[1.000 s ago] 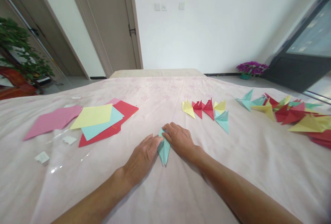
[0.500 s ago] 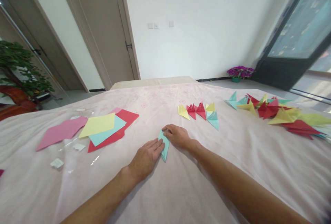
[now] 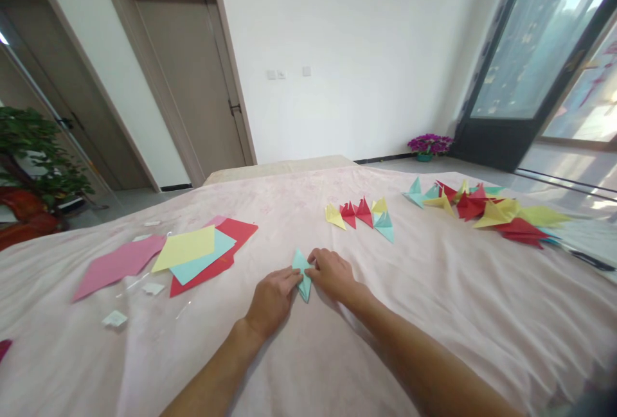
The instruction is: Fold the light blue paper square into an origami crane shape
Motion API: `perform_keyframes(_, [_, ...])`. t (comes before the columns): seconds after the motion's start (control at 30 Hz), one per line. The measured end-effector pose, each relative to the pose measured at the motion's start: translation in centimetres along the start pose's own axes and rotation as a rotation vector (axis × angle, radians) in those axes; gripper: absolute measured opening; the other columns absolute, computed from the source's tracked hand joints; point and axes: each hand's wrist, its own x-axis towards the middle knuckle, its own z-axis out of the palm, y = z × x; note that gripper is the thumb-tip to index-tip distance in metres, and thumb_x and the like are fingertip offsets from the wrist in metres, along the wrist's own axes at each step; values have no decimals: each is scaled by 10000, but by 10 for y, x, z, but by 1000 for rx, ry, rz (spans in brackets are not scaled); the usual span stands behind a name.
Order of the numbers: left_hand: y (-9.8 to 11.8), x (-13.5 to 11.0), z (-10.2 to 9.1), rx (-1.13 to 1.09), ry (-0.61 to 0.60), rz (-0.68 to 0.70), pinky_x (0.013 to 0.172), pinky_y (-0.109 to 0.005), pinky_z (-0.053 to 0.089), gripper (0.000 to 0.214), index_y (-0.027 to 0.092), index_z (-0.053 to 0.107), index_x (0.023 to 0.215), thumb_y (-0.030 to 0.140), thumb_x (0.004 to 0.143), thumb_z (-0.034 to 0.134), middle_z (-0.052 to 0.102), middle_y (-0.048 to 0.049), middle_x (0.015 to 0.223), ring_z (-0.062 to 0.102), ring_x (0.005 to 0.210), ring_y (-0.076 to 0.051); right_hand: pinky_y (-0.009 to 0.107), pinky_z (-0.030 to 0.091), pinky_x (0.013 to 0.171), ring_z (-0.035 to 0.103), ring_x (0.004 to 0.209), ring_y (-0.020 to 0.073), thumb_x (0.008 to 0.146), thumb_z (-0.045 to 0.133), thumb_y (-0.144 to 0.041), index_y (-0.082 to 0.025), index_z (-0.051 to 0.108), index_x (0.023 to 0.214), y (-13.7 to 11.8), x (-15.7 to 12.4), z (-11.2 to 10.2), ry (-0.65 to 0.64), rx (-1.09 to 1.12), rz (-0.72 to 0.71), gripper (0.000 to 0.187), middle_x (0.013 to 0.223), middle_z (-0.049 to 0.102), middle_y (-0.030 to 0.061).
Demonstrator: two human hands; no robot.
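Pale cloth (image 3: pixel 308 365) lies wrinkled under everything. Upon it, between the left hand (image 3: pixel 272 296) and the right hand (image 3: pixel 334 275), is the blue paper (image 3: pixel 304 288). Both touch it from opposite sides, probably to steady the folds; whether they pinch or only press, I cannot tell. Sheets (image 3: pixel 186 247) at left, cranes (image 3: pixel 363 214) and a heap (image 3: pixel 497 212) at right, lie apart, not obstructing them.

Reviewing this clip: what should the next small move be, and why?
Probably a press along the edges of the folded mint paper to sharpen its creases. It lies on the tablecloth in a narrow, pointed shape, and the left hand and right hand already touch it from opposite sides.
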Motion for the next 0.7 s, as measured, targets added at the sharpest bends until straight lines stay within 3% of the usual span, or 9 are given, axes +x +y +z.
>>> perform_keyframes(0.13, [2, 5, -4, -22, 71, -201, 915, -352, 524, 306, 207, 630, 1180, 132, 944, 450, 683, -73, 1151, 656, 1036, -187, 297, 356, 786, 573, 923, 195, 855, 592, -292, -225, 653, 985, -2, -6, 9, 83, -10, -1, 158, 944, 657, 25])
perform_keyframes(0.3, [3, 11, -4, -30, 88, -413, 882, -409, 473, 204, 178, 662, 1030, 301, 896, 570, 642, -88, 997, 614, 970, -251, 287, 344, 771, 553, 881, 184, 829, 627, -288, -230, 660, 923, 0, -10, 11, 108, 2, -42, 116, 931, 648, 13])
perform_keyframes(0.5, [4, 12, -3, -135, 87, -538, 843, -383, 441, 136, 189, 655, 880, 304, 815, 622, 645, -76, 942, 595, 938, -262, 275, 350, 745, 565, 857, 183, 788, 656, -254, -228, 665, 900, 0, -9, 11, 108, 59, -59, 115, 883, 673, 2])
perform_keyframes(0.7, [8, 7, -6, -330, 136, -603, 730, -296, 459, 78, 214, 604, 847, 288, 835, 583, 690, -20, 865, 648, 834, -204, 243, 365, 680, 604, 819, 163, 789, 633, -207, -233, 678, 865, 0, -9, 9, 77, 153, -65, 92, 814, 694, -18])
